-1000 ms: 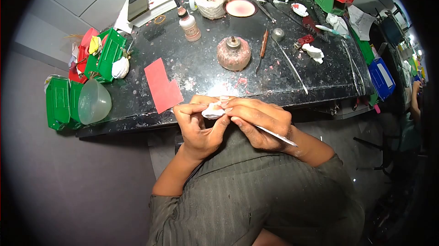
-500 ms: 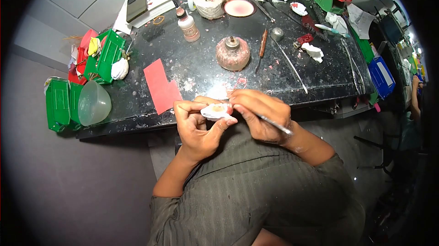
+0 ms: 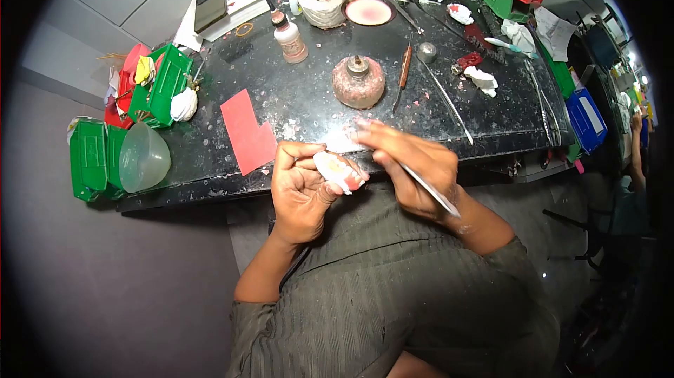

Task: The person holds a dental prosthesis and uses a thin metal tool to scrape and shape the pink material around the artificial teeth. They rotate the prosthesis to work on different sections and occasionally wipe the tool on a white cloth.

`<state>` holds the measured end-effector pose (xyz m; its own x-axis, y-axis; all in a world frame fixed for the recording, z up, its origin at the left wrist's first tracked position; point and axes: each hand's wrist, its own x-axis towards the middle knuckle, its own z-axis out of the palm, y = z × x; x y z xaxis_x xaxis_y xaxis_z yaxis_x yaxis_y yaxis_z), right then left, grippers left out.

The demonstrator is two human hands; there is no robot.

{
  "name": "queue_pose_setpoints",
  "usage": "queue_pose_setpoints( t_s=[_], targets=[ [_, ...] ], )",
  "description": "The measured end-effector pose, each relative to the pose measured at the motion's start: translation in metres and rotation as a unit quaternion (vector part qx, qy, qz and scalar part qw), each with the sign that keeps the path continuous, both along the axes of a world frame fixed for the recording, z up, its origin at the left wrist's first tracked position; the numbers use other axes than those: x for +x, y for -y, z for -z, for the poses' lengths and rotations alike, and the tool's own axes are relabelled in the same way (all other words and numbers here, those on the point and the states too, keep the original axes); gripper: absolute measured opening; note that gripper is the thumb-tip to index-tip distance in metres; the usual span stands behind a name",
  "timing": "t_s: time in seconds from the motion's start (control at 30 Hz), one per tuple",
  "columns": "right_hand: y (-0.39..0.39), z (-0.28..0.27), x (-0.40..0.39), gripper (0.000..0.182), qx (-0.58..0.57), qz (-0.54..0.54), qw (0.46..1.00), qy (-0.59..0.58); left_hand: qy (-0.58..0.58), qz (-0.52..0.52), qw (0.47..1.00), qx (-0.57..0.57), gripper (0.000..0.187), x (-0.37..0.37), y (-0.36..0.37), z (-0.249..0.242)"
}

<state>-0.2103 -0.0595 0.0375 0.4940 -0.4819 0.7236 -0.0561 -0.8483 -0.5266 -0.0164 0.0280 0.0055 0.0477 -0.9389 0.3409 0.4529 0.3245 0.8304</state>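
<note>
My left hand (image 3: 298,192) is closed around a white plaster dental cast (image 3: 331,167) with pink wax on its right side, held above the table's front edge. The cast sits tilted between thumb and fingers. In my right hand (image 3: 420,171) is a slim metal carving tool (image 3: 437,197), gripped like a pen, its handle pointing down to the right. Fingers hide the tool's working tip. My right hand stays a little apart from the cast. Beyond them stands a round glass spirit burner (image 3: 358,86), and a pink wax sheet (image 3: 247,132) lies to the left.
On the black table (image 3: 309,107) are a bottle of pinkish liquid (image 3: 289,39), a wooden-handled wax knife (image 3: 405,69) and a long metal instrument (image 3: 448,100). Green bins (image 3: 90,160) and a translucent bowl (image 3: 145,158) stand left. Another person's arm (image 3: 637,146) shows far right.
My right hand has drawn back to the right from the cast with the carving tool. The cast has turned in my left hand, its pink side now lower and facing more toward me.
</note>
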Motion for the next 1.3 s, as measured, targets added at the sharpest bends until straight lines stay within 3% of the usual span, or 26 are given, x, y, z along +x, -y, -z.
queue_pose_setpoints(
  t_s=[0.1, 0.2, 0.3, 0.37, 0.7, 1.03, 1.3],
  targets=[
    [-0.003, 0.001, 0.001, 0.024, -0.024, -0.104, 0.994, 0.027, 0.034, -0.033, 0.998, 0.039, 0.052, 0.001, -0.002, -0.001],
    [0.0, -0.002, 0.004, 0.027, -0.006, 0.03, 0.999, -0.036, 0.021, -0.004, 0.999, -0.033, 0.049, 0.002, 0.004, 0.002],
    [-0.006, -0.015, -0.001, 0.031, 0.054, 0.017, 0.998, -0.002, 0.104, -0.06, 0.989, -0.088, 0.047, -0.001, 0.005, 0.003],
    [-0.008, -0.013, -0.001, 0.032, 0.006, 0.012, 1.0, 0.023, 0.182, -0.121, 0.966, -0.138, 0.047, -0.002, 0.009, 0.004],
    [-0.018, -0.003, 0.008, 0.025, -0.054, -0.061, 0.996, 0.045, 0.284, -0.26, 0.893, -0.232, 0.046, -0.001, 0.014, 0.008],
    [-0.019, -0.002, 0.007, 0.024, -0.067, -0.053, 0.996, 0.04, 0.315, -0.276, 0.875, -0.245, 0.046, -0.001, 0.014, 0.008],
    [-0.015, -0.002, 0.003, 0.026, -0.047, -0.064, 0.996, 0.035, 0.253, -0.208, 0.931, -0.159, 0.046, -0.002, 0.006, 0.002]
  ],
)
